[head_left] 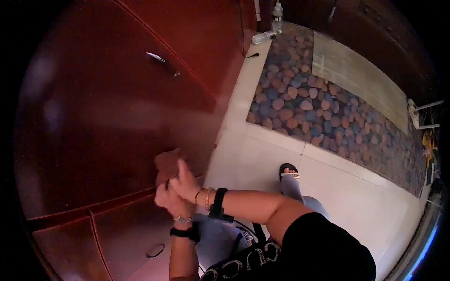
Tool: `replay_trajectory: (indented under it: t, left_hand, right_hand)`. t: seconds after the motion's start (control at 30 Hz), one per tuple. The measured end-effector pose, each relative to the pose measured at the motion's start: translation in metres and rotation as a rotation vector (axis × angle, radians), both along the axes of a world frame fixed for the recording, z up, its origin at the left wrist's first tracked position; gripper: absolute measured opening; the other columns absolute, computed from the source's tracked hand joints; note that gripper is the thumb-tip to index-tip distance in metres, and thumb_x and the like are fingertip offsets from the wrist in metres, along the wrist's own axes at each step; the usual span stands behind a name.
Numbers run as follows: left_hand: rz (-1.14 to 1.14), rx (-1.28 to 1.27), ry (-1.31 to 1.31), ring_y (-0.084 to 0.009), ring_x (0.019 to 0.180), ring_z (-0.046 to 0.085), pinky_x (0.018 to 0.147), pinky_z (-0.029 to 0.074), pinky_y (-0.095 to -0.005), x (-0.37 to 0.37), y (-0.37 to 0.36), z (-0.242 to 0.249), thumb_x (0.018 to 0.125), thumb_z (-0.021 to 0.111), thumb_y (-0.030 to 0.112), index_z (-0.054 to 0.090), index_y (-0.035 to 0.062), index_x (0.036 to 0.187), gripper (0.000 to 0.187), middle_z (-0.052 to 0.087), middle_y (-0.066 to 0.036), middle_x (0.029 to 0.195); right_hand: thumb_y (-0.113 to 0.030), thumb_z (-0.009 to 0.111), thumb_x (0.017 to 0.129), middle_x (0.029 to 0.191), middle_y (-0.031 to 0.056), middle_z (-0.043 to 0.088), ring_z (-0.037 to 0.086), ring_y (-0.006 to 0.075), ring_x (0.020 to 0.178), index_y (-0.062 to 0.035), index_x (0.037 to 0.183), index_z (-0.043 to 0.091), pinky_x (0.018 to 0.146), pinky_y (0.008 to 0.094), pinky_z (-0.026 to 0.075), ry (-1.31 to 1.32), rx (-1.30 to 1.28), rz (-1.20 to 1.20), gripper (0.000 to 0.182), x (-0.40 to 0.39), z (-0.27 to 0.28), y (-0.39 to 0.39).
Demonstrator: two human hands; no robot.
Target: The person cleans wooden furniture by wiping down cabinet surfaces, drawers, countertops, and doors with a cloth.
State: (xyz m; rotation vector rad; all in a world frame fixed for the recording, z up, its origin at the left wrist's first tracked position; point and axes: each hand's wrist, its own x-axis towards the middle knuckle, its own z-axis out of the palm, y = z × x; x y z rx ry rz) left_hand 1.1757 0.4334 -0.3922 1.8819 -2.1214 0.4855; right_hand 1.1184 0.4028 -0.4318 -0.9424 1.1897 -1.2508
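My left hand (172, 199) is low in the middle of the head view, its fingers curled near the lower edge of a brownish-pink cloth (168, 165). Close beside it and overlapping it, my right hand (185, 181) is closed, with one finger pointing up along the cloth. The cloth lies against the dark red cabinet door (108, 126), just above a seam. Both hands touch or nearly touch each other at the cloth's lower end. Motion blur softens the fingers.
A silver handle (155, 57) sits on the upper door, another handle (155, 251) below. A pebble-patterned mat (300, 103) covers the floor at right. Two plastic bottles (277, 16) and a black plug (253, 55) are at the top. My sandalled foot (289, 172) stands on pale tiles (253, 154).
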Motion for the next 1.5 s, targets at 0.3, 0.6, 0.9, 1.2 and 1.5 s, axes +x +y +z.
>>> replay_trajectory:
  t: [0.3,0.6,0.9,1.2,1.5]
  left_hand:
    - [-0.02,0.691,0.324,-0.0344,0.099,0.053,0.085,0.043,-0.0394,0.001,-0.012,-0.114,0.077,0.057,0.008,0.058,0.0034,0.104,0.028,0.055,-0.02,0.111]
    - [-0.04,0.138,1.19,-0.0231,0.084,0.058,0.076,0.047,-0.0307,-0.034,-0.029,0.013,0.09,0.044,0.005,0.05,0.002,0.104,0.016,0.057,-0.011,0.094]
    - [-0.283,-0.168,1.189,-0.0155,0.088,0.055,0.076,0.047,-0.0261,-0.005,-0.004,0.17,0.09,0.042,0.0,0.047,0.0004,0.11,0.021,0.056,-0.011,0.1]
    - [-0.062,-0.516,1.132,-0.0171,0.088,0.053,0.079,0.043,-0.0275,0.03,0.038,0.237,0.086,0.05,-0.001,0.052,-0.001,0.105,0.019,0.054,-0.008,0.102]
    - [-0.151,-0.655,1.305,-0.0242,0.103,0.053,0.085,0.045,-0.035,-0.001,0.0,0.209,0.085,0.046,-0.004,0.047,-0.0011,0.11,0.025,0.047,-0.012,0.115]
  right_hand:
    - [-0.021,0.047,0.086,0.105,0.0133,0.053,0.052,0.0247,0.097,-0.0034,0.115,0.042,0.082,0.0379,0.045,-0.78,0.666,0.029,0.034,-0.008,-0.139,0.007]
    - [-0.013,0.054,0.087,0.109,0.0078,0.053,0.051,0.0162,0.1,-0.0036,0.117,0.04,0.085,0.028,0.042,-0.497,0.053,0.07,0.035,-0.062,-0.004,-0.026]
    - [-0.005,0.057,0.084,0.121,0.0081,0.048,0.045,0.0164,0.114,-0.0009,0.126,0.036,0.095,0.0304,0.038,-0.32,-0.445,0.053,0.047,-0.091,0.137,-0.031]
    - [-0.008,0.059,0.071,0.112,0.0188,0.049,0.045,0.0381,0.105,-0.0055,0.111,0.051,0.094,0.0447,0.035,0.506,-1.101,-0.064,0.04,-0.052,0.282,-0.042]
    - [-0.027,0.056,0.077,0.118,0.0178,0.051,0.041,0.0387,0.118,-0.012,0.112,0.057,0.096,0.052,0.031,0.602,-1.442,0.232,0.039,-0.05,0.289,-0.099]
